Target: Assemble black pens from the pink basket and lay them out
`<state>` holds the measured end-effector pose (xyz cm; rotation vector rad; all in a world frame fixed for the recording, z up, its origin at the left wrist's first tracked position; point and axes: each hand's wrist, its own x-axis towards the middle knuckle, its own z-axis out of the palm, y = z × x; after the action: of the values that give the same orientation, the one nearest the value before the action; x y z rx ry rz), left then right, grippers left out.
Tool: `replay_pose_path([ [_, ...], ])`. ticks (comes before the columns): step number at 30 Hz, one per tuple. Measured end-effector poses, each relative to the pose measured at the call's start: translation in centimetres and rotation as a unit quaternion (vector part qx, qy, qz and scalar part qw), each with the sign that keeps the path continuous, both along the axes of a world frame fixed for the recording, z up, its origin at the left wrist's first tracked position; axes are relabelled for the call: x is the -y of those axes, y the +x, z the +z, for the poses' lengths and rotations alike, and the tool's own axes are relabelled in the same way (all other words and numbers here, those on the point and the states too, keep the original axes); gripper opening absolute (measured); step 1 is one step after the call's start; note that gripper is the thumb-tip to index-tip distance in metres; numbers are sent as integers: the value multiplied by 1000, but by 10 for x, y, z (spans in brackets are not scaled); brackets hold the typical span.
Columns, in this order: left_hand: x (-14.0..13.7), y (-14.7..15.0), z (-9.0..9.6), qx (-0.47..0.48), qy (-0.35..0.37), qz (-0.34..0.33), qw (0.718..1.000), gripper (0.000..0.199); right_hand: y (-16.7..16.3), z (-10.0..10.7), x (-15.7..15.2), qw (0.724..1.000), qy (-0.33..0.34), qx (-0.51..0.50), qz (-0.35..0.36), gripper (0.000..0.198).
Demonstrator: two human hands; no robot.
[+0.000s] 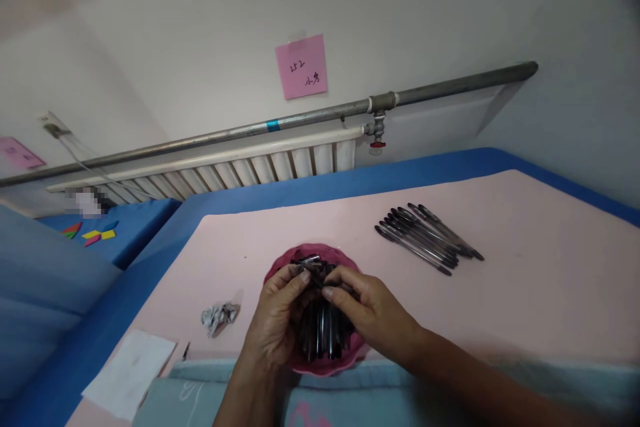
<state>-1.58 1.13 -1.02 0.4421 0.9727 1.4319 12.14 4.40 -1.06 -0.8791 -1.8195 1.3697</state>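
Both hands meet above a dark pink basket (pixel 345 363) with a wavy rim. My left hand (pixel 280 310) has thumb and fingertips pinched together at the basket's upper middle. Opposite it, my right hand (pixel 367 307) pinches too, its fingertips close to the left ones. Between them is a small dark piece, which looks like part of a pen; the fingers partly hide it. Inside the basket lie several dark, clear-barrelled pen parts (pixel 325 330). A row of assembled pens with black caps (pixel 417 237) rests on the pink sheet to the right of the basket.
Left of the basket are a crumpled paper ball (pixel 219 317), a white paper sheet (pixel 130 373) and a small dark piece (pixel 187 351). The pink sheet (pixel 525 280) covers a blue table. A radiator (pixel 260 163) and pipe run along the wall behind.
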Motion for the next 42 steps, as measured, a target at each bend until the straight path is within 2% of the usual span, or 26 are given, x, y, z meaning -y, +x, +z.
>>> replay_pose_path([
  [5,0,5,0,1,-9,14,1000,16,-1,2,2,999,-27,-21,6,7],
  [10,2,-2,4,-46,17,-23,999,18,-1,3,2,993,-96,-61,31,10],
  [13,3,-18,10,-122,37,3,992,29,2,3,-5,991,-106,-84,3,12],
  [15,3,-34,10,-245,32,67,967,28,4,2,-11,991,-103,-84,-33,15],
  [16,2,-42,10,-342,21,104,934,24,6,1,-14,990,-104,-82,-47,16],
  [17,2,-49,8,-441,6,106,891,20,7,1,-17,989,-106,-81,-56,18],
  [20,1,-63,3,-649,3,25,761,13,9,-2,-21,990,-107,-75,-59,20],
  [24,4,-59,3,-809,-12,-87,581,22,9,-4,-22,992,-96,-63,-55,20],
  [26,6,-52,5,-852,-55,-110,508,26,9,-4,-22,992,-98,-63,-55,20],
  [28,8,-44,5,-877,-80,-122,458,27,9,-4,-22,992,-99,-64,-53,19],
  [31,8,-36,4,-887,-88,-138,431,25,9,-4,-22,992,-99,-64,-52,19],
  [33,8,-36,5,-886,-101,-130,434,24,9,-4,-22,992,-95,-62,-53,19],
  [34,9,-37,6,-880,-105,-121,448,23,9,-4,-22,992,-94,-59,-54,19],
  [35,9,-40,7,-866,-99,-113,477,22,9,-4,-22,993,-93,-58,-54,19],
  [36,10,-44,10,-845,-90,-105,516,20,9,-4,-21,993,-92,-56,-52,19],
  [38,13,-51,15,-764,-57,-99,635,15,9,-3,-20,994,-85,-55,-45,18],
  [41,17,-57,21,-577,-34,-74,813,13,7,-2,-17,996,-59,-54,-29,16],
  [42,17,-56,21,-504,-26,-67,861,13,6,-2,-15,997,-47,-51,-22,14],
])
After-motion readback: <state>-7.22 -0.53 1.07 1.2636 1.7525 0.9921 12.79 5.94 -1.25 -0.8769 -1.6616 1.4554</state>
